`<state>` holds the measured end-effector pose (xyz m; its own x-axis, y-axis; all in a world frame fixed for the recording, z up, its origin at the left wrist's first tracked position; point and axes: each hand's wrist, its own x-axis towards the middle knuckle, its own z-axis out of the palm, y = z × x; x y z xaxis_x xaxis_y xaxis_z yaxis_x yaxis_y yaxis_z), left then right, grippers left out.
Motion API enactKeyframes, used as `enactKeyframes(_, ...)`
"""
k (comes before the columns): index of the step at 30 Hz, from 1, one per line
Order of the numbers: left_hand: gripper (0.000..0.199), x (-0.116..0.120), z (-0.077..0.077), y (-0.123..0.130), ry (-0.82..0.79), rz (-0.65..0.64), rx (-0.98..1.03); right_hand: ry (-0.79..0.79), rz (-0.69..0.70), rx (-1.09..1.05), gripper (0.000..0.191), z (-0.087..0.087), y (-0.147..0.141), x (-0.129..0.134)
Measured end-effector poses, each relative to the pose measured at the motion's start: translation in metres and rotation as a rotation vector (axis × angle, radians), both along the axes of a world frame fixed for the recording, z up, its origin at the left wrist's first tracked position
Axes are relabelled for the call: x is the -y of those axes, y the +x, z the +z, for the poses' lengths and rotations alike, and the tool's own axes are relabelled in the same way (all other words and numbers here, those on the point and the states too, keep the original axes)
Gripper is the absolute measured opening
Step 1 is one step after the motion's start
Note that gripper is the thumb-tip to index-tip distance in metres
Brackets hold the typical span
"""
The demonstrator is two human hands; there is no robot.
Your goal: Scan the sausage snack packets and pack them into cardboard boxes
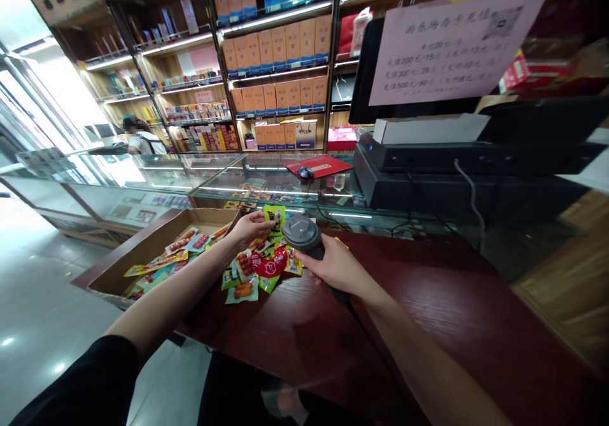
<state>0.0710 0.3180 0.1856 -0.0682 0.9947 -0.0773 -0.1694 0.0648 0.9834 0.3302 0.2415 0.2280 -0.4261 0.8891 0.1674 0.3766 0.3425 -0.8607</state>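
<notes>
My left hand [254, 228] is closed on the edge of a small yellow-green snack packet [275, 218], held up above a pile of packets. In my right hand [335, 262] is a dark handheld barcode scanner [301, 232], its head close to that packet and its cord trailing toward me. The pile on the dark red desk [409, 286] holds a red packet [269, 262], several green and yellow ones, and a sausage packet [243, 290] at the near side. Left of the pile, partly behind my left forearm, a cardboard box [108, 281] contains more snack packets [157, 263].
A glass display counter [223, 181] runs behind the desk, with a red mouse pad [323, 166] and a mouse [304, 173] on it. At right stand a monitor with a pink paper sign [442, 45] and a dark cash drawer [428, 188]. A person [143, 141] is far left.
</notes>
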Motion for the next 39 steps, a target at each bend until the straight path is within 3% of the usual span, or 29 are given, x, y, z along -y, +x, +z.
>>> enactKeyframes(6,0.047,0.009,0.008,-0.014,-0.024,0.057,-0.014,-0.084,0.028,-0.013,0.029,-0.003,-0.001,0.001)
enactKeyframes(10,0.043,0.025,0.019,-0.039,-0.021,0.134,-0.01,-0.084,0.024,-0.006,0.027,-0.007,-0.005,0.001)
enactKeyframes(15,0.039,0.056,0.034,-0.095,0.003,0.236,-0.011,-0.13,0.025,0.037,0.033,-0.017,-0.01,-0.003)
enactKeyframes(21,0.034,0.108,0.053,-0.174,-0.016,0.438,0.009,-0.143,0.047,0.102,0.035,-0.034,-0.019,-0.011)
enactKeyframes(26,0.026,0.139,0.068,-0.215,0.041,0.59,0.039,-0.179,0.061,0.123,0.038,-0.046,-0.025,-0.014)
enactKeyframes(32,0.027,0.13,0.062,-0.215,0.042,0.599,0.065,-0.187,0.049,0.119,0.037,-0.042,-0.025,-0.013)
enactKeyframes(35,0.031,0.111,0.05,-0.196,0.03,0.515,0.06,-0.178,0.018,0.109,0.036,-0.033,-0.02,-0.013)
enactKeyframes(39,0.033,0.079,0.034,-0.151,-0.012,0.369,0.032,-0.14,-0.017,0.066,0.035,-0.017,-0.005,-0.017)
